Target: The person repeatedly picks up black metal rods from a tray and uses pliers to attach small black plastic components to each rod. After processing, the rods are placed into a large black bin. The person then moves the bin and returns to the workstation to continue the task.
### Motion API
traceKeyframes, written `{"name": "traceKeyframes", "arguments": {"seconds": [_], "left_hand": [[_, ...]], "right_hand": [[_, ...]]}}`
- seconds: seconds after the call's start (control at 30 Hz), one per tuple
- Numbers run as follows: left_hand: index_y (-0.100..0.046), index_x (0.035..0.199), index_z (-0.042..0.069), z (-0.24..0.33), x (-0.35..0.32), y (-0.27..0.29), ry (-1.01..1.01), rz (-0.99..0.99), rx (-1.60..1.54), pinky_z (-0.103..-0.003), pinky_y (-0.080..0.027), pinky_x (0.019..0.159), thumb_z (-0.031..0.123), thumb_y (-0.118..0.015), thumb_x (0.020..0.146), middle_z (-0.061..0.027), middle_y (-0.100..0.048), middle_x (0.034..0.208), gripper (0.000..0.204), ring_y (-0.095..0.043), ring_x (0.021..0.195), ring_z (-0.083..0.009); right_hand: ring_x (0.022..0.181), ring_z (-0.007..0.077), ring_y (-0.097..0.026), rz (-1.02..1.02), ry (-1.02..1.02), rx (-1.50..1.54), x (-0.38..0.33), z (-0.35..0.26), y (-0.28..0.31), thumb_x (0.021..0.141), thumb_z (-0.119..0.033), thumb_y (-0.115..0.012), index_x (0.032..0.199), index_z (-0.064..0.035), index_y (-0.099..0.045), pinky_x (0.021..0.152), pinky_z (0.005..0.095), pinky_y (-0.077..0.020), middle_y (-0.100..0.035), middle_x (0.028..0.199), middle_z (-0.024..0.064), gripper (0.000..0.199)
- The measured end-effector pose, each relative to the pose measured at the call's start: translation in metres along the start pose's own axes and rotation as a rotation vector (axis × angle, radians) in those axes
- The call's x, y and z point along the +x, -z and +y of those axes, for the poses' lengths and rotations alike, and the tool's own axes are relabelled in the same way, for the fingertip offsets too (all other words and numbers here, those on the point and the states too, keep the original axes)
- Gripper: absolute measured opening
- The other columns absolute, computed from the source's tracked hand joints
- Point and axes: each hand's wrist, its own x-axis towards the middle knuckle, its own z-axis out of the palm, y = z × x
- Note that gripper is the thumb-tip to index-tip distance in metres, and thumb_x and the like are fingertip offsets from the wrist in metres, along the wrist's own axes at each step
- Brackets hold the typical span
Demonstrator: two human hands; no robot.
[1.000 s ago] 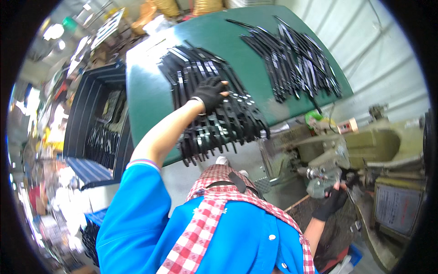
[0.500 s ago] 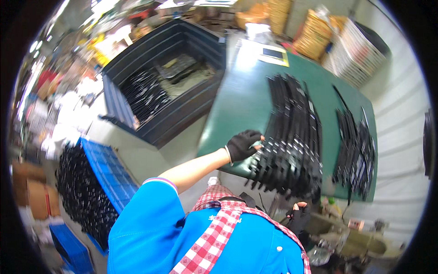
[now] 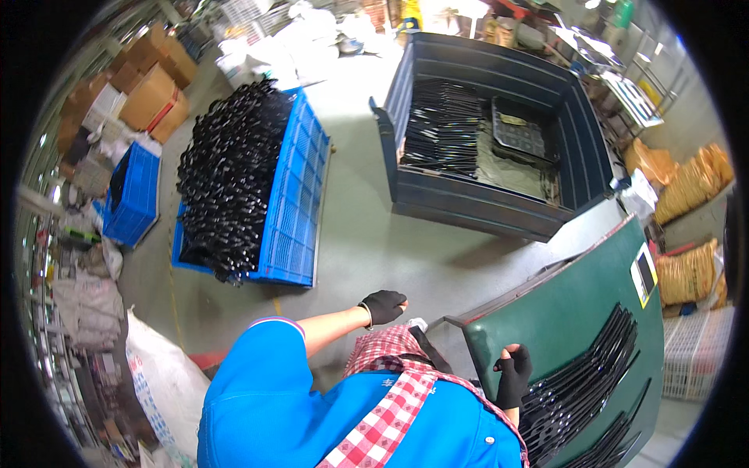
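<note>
My left hand (image 3: 384,306), in a black glove with bare fingertips, is curled closed in front of my body over the floor, with nothing visible in it. Gloved the same way, my right hand (image 3: 513,373) is curled with its fingertips drawn in beside the near edge of the green table (image 3: 538,316); I see nothing held there either. Just past it, a row of long, thin black strips (image 3: 581,382) lies on the tabletop. A second group of black strips (image 3: 612,444) lies nearer the lower right, partly cut off by the picture's rim.
A blue crate (image 3: 300,195) heaped with black strips stands on the floor at left. Ahead is a large dark open-sided bin (image 3: 468,199) holding black strips and a black tray. A smaller blue crate (image 3: 133,195), cardboard boxes (image 3: 152,101) and a white sack (image 3: 160,382) are farther left.
My view and body have turned left, away from the table. My left hand has come off the black strips and now hangs over the floor. The table has shifted to the lower right.
</note>
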Motion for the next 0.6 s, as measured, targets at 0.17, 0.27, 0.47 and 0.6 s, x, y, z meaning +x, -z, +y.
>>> {"name": "traceKeyframes", "arguments": {"seconds": [0.17, 0.27, 0.47, 0.6], "left_hand": [[-0.063, 0.101, 0.006, 0.007, -0.023, -0.023, 0.040, -0.208, -0.044, -0.040, -0.046, 0.086, 0.026, -0.051, 0.083, -0.0173, -0.065, 0.102, 0.029, -0.060, 0.098, -0.0330], [-0.065, 0.103, 0.009, 0.021, -0.026, -0.034, 0.019, -0.238, -0.102, -0.041, -0.047, 0.087, 0.025, -0.052, 0.079, -0.0180, -0.066, 0.100, 0.031, -0.061, 0.096, -0.0352], [-0.063, 0.105, 0.007, 0.005, -0.021, -0.051, -0.061, -0.251, 0.019, -0.042, -0.047, 0.087, 0.028, -0.051, 0.082, -0.0194, -0.064, 0.105, 0.034, -0.060, 0.100, -0.0355], [-0.063, 0.106, 0.007, 0.008, -0.002, -0.036, -0.039, -0.384, 0.033, -0.040, -0.048, 0.086, 0.028, -0.054, 0.083, -0.0166, -0.065, 0.103, 0.032, -0.061, 0.098, -0.0332]], "right_hand": [[0.066, 0.0086, -0.052, -0.232, -0.115, -0.095, 0.018, 0.036, 0.008, 0.084, -0.009, -0.062, 0.090, -0.0043, -0.057, 0.059, 0.0244, -0.0453, -0.054, 0.077, 0.0003, 0.009], [0.072, 0.0100, -0.051, -0.286, -0.012, -0.247, 0.018, 0.050, 0.011, 0.083, -0.006, -0.063, 0.088, -0.0045, -0.056, 0.066, 0.0239, -0.0426, -0.055, 0.079, 0.0007, 0.008], [0.073, 0.0136, -0.054, -0.170, 0.077, -0.365, 0.010, 0.050, 0.006, 0.081, -0.012, -0.066, 0.086, -0.0028, -0.058, 0.066, 0.0302, -0.0450, -0.058, 0.074, 0.0033, 0.013], [0.073, 0.0226, -0.059, -0.121, 0.132, -0.369, 0.011, 0.042, 0.013, 0.081, -0.015, -0.062, 0.089, -0.0017, -0.059, 0.069, 0.0330, -0.0464, -0.061, 0.079, 0.0134, 0.015]]}}
